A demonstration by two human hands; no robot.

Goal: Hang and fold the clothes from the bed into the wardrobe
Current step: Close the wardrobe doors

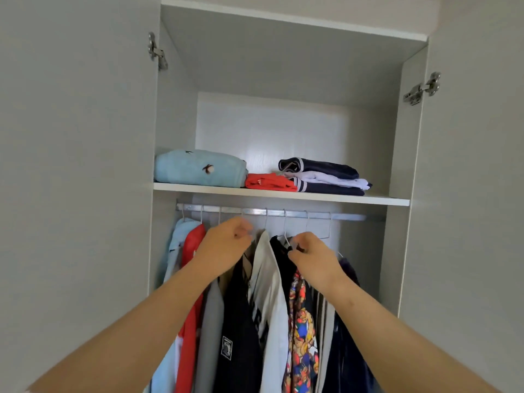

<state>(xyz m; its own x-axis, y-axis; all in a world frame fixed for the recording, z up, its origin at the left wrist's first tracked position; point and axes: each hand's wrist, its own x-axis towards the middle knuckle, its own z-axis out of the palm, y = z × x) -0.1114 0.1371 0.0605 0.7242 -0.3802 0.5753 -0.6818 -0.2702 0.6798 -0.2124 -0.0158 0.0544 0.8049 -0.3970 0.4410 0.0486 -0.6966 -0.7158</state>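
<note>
**Wardrobe** [175, 123]: pale grey, both doors swung wide, **left door** [79, 165] and **right door** [467, 194] flanking the opening. Two compartments, divided by a white **shelf** [283, 194].

**Lower compartment:** metal **rail** [297, 213] just under the shelf, carrying a close-packed row of garments on wire hangers. Left to right:
- **light blue garment** [177, 245]
- **red garment** [190, 321]
- **grey garment** [211, 336]
- **black garment** [238, 336] with a small white patch
- **white garment** [269, 293]
- **cartoon-print garment** [302, 336]
- **navy garment** [348, 350] at the far right

**Upper compartment:** on the shelf, left to right:
- **folded pale blue piece** [198, 168] against the left wall
- **folded red piece** [269, 182], low and flat, touching it
- **navy-and-white folded stack** [326, 177] just beside the red piece

**Obstructions:** two bare forearms reach up from the bottom corners, covering parts of the red, grey and navy garments.

**Left hand** [226, 242]: at hanger level between the red and white garments, fingers curled. It is blurred, so I cannot tell whether it grips anything.

**Right hand** [309, 251]: at the collar of a dark garment beside the print one, thumb and fingers pinching the neck of a **wire hanger** [285, 231] whose hook is over the rail.

**Fittings:** one metal **left hinge** [156, 51] and one **right hinge** [422, 89] on the door edges.
</note>
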